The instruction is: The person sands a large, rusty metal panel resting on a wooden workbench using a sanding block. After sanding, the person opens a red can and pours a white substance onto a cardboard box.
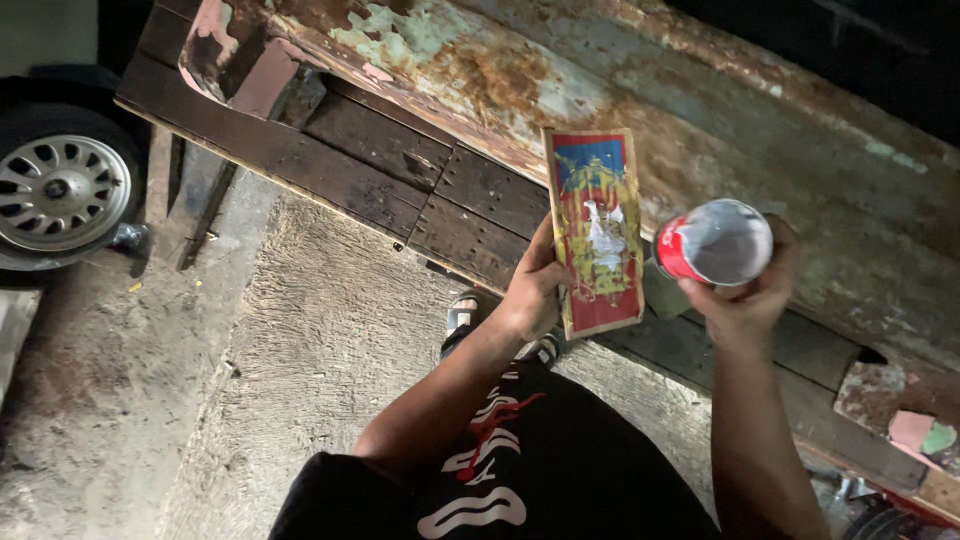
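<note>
The left hand (pixel 535 290) grips a flat, worn card (pixel 595 230), red and blue with white smears. The right hand (pixel 745 300) wraps a red can (pixel 715 243) with whitish contents, above the rusty panel (pixel 560 80).

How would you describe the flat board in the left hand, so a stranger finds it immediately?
Find the long rusty metal panel. In front of it, the left hand holds a flat rectangular board. Unlike the round red can beside it, it is flat, with worn red, blue and yellow paint.
</note>
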